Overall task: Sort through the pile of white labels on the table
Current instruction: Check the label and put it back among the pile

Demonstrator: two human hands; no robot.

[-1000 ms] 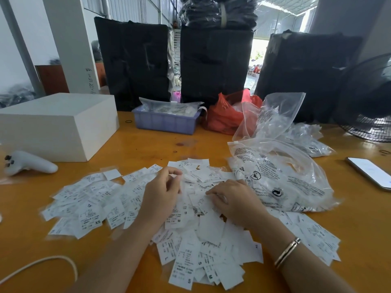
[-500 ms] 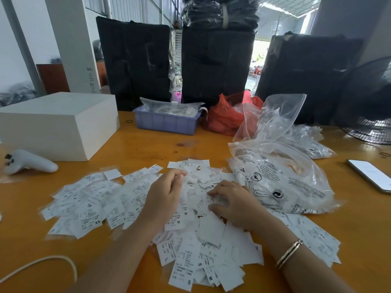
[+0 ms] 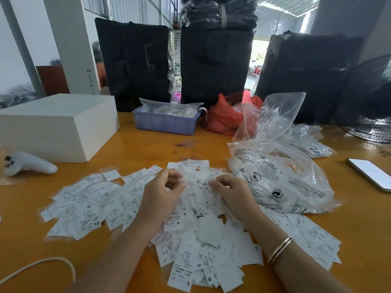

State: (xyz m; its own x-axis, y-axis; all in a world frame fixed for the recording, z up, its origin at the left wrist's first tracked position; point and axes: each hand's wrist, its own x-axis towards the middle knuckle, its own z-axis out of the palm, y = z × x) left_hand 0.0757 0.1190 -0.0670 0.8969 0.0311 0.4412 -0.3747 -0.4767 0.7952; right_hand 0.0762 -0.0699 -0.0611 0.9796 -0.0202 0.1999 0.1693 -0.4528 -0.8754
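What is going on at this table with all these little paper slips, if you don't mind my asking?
A person is sorting a pile of white labels spread over the wooden table. Both hands are in the middle of the pile: the left hand has its fingers curled over the labels, and the right hand picks at them beside a printed plastic bag. Whether either grip holds a label is unclear.

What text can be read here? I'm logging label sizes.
"XS": label at left of the pile.
"M": label by the left hand.
"L": label near the front.
"S": label at the front.
Fine print on the labels and the clear bag: too small to read.
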